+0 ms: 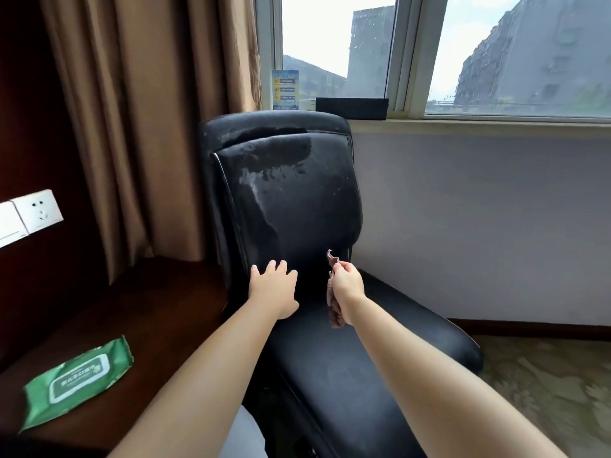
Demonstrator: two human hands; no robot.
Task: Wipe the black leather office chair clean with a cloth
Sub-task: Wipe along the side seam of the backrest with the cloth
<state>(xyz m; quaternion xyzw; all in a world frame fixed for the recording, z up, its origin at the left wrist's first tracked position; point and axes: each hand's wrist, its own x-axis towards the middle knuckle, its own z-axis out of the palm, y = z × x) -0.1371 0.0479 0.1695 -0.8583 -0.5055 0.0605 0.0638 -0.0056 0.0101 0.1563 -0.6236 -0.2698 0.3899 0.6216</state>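
Here, every place is given relative to the chair (297, 259).

Wipes pack (77, 378): a green packet lying flat on the dark wooden desk (158, 305), well to the left of the chair's seat.

Curtain (148, 120): brown folds hanging behind and to the left of the chair's backrest.

Left hand (274, 289): fingers spread and nearly straight, reaching toward the lower left of the backrest just above the seat; whether the fingertips touch the leather cannot be told. It holds nothing.

Chair: black leather, backrest upright with its long axis running top to bottom. The upper part shows damp streaks, while the lower band near the hands looks matte.

Cloth (333, 304): small and brownish, hanging limp with its long axis vertical, in front of the lower right of the backrest, apart from the leather.

Right hand (347, 285): thumb and fingers pinching the cloth's top corner, so the cloth dangles below.

Key relation: the unwiped lower backrest lies straight ahead of both hands, the cloth-bearing right hand near its right edge. Judged from this, the cloth probably needs bunching before pressing forward.

Window sill (479, 124): behind and to the right of the chair top.
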